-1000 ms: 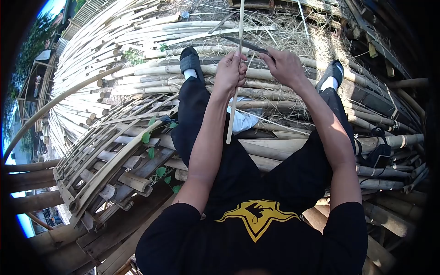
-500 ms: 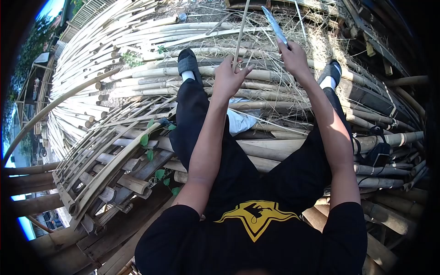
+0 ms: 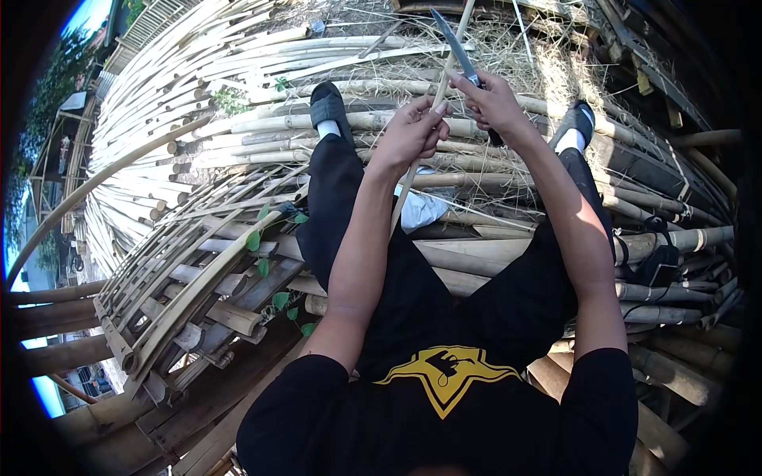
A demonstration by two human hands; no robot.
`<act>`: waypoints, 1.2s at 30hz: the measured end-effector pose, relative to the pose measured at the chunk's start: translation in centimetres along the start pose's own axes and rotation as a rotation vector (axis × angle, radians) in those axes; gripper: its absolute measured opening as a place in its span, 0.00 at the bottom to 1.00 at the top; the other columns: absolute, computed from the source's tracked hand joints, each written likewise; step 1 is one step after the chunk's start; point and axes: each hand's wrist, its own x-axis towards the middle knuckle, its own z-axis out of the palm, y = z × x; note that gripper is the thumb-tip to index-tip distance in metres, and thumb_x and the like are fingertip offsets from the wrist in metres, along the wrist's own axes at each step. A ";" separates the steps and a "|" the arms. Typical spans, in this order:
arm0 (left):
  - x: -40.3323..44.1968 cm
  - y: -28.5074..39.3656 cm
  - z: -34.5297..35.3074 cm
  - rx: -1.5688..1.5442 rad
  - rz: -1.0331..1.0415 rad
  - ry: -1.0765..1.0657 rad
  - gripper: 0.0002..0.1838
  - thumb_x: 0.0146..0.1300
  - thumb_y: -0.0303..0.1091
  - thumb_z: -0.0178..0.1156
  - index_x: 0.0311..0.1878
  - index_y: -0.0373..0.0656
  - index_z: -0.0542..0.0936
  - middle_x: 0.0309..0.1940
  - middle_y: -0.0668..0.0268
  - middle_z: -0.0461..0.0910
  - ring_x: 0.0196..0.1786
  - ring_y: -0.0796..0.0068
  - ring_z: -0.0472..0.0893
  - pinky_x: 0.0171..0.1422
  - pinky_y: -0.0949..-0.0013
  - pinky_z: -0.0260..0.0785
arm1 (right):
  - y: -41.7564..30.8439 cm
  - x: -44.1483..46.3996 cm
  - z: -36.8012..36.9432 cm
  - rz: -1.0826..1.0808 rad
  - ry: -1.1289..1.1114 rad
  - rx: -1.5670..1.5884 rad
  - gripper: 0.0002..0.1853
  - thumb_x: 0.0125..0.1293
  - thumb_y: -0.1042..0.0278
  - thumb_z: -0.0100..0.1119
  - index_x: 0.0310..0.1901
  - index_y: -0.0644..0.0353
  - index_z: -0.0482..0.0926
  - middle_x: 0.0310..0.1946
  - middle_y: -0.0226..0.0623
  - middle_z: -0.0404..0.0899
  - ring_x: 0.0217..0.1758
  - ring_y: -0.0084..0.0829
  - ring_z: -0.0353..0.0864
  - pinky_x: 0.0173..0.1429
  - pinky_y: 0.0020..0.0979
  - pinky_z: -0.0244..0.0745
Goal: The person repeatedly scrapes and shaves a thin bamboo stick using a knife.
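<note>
A long, thin bamboo strip (image 3: 403, 198) slants between my legs, from near my thigh up past the top edge. My left hand (image 3: 413, 131) is closed round its middle, with the thumb on top. To the right, my right hand (image 3: 490, 103) grips the dark handle of a knife (image 3: 455, 44), whose blade points up and to the left and crosses the strip in view. My right thumb and forefinger are close beside the strip; whether they touch it I cannot tell.
Bamboo poles (image 3: 278, 123) lie across the ground around my feet. At the left is a slatted bamboo frame (image 3: 190, 274) beside a green vine. A white plastic bag (image 3: 422, 210) lies between my legs, and a black strapped item (image 3: 659, 266) sits at the right.
The strip now leans further right, and my left hand has closed round it. My right hand has moved left and down with the knife, bringing the blade across the strip.
</note>
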 end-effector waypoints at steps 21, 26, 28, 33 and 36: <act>0.2 -0.5 -0.4 0.122 0.045 0.139 0.12 0.73 0.37 0.50 0.47 0.38 0.76 0.20 0.75 0.70 0.14 0.91 0.59 0.17 0.82 0.48 | 1.0 0.5 -1.0 -0.379 0.179 -0.802 0.22 0.71 0.50 0.50 0.35 0.67 0.71 0.19 0.43 0.72 0.21 0.39 0.72 0.29 0.37 0.68; 0.3 -0.4 -0.7 0.041 0.083 0.161 0.13 0.73 0.38 0.49 0.47 0.38 0.76 0.21 0.74 0.69 0.15 0.90 0.59 0.18 0.82 0.48 | 1.9 -0.4 -0.4 -0.338 -0.065 -0.939 0.20 0.73 0.52 0.43 0.40 0.65 0.70 0.25 0.53 0.74 0.31 0.55 0.74 0.38 0.47 0.68; 0.3 -0.3 -0.9 0.011 0.081 0.170 0.13 0.73 0.38 0.49 0.47 0.38 0.76 0.21 0.74 0.68 0.15 0.90 0.59 0.18 0.82 0.48 | 2.0 -0.3 -0.1 -0.397 -0.065 -0.975 0.19 0.74 0.53 0.42 0.41 0.64 0.70 0.26 0.54 0.75 0.32 0.56 0.74 0.38 0.50 0.68; 0.2 -0.1 -0.9 0.004 0.090 0.159 0.11 0.73 0.38 0.49 0.44 0.40 0.75 0.19 0.75 0.65 0.13 0.90 0.56 0.17 0.81 0.46 | 0.7 -1.2 0.4 -0.411 -0.078 -1.041 0.19 0.73 0.52 0.41 0.39 0.63 0.70 0.26 0.54 0.75 0.34 0.58 0.74 0.39 0.52 0.67; 0.1 -0.1 -0.8 -0.017 0.101 0.137 0.11 0.73 0.38 0.50 0.43 0.40 0.74 0.17 0.76 0.63 0.13 0.89 0.55 0.16 0.81 0.44 | 1.8 -0.5 0.2 -0.482 -0.066 -1.003 0.20 0.73 0.51 0.42 0.37 0.62 0.71 0.25 0.53 0.75 0.34 0.56 0.75 0.37 0.51 0.67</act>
